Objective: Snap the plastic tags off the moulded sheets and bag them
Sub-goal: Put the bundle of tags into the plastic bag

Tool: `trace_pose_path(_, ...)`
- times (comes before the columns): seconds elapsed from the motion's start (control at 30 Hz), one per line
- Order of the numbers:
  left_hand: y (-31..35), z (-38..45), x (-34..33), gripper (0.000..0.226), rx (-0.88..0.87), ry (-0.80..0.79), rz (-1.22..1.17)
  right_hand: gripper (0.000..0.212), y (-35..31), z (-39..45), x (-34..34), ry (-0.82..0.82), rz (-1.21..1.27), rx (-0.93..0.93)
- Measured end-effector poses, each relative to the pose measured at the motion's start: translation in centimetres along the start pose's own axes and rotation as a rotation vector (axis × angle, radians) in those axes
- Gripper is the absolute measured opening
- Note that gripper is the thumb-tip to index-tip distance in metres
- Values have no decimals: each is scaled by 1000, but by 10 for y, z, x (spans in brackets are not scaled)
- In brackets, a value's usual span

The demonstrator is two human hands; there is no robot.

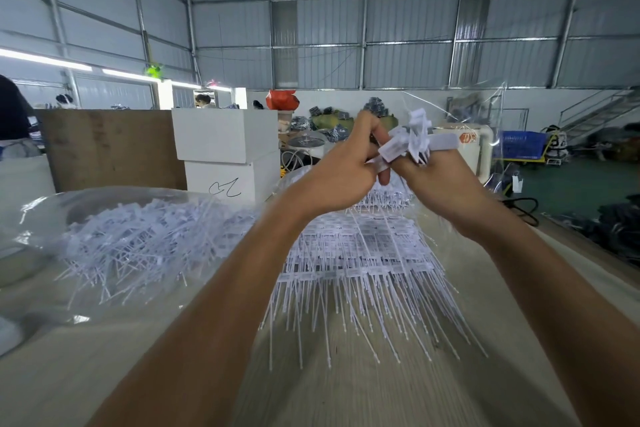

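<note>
both bare forearms reach up from the bottom edge over the pale wooden desk (pixel 346 392). left hand (pixel 341 173) and right hand (pixel 436 180) meet raised above the desk, touching, each grip closed on a bunch of white plastic tags (pixel 412 140) held between them; the tag heads fan out above the fingers, blurred. below the hands a stack of moulded sheets (pixel 360 263) lies on the desk, long thin tails pointing toward the camera. to the left, a heap of loose tags (pixel 138 239) lies in a clear plastic bag (pixel 41 215) on the desk. white boxes (pixel 225 146) stand stacked behind the heap, well apart from the hands.
</note>
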State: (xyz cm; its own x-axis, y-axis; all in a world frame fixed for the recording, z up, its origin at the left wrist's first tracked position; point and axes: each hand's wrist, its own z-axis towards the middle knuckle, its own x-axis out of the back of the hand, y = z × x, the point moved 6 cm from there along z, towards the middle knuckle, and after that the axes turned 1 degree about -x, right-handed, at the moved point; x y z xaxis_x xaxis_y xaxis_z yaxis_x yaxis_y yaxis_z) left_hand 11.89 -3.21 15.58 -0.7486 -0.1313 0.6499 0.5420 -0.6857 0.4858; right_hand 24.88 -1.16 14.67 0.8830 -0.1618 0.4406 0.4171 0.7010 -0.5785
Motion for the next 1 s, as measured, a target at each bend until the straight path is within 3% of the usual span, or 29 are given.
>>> trace_pose_path(0.17, 2, 0, -1, 27, -4, 14, 62, 20, -5, -1, 1, -5, -25, 26)
trace_pose_path(0.37, 0, 3, 13, 24, -8, 227, 164, 8, -4, 3, 7, 59, 146, 27)
trace_pose_path(0.5, -9, 3, 16, 24, 87, 221, 286, 25, -5, 2, 5, 86, 269, -24)
trace_pose_path(0.73, -11, 5, 22, 10, 96, 319, 128, 35, 1, 1, 7, 72, 342, -124)
trace_pose_path(1.0, -2, 1, 32, 3, -27, 375, -92, 15, 0, -2, 14, 2, 302, -118)
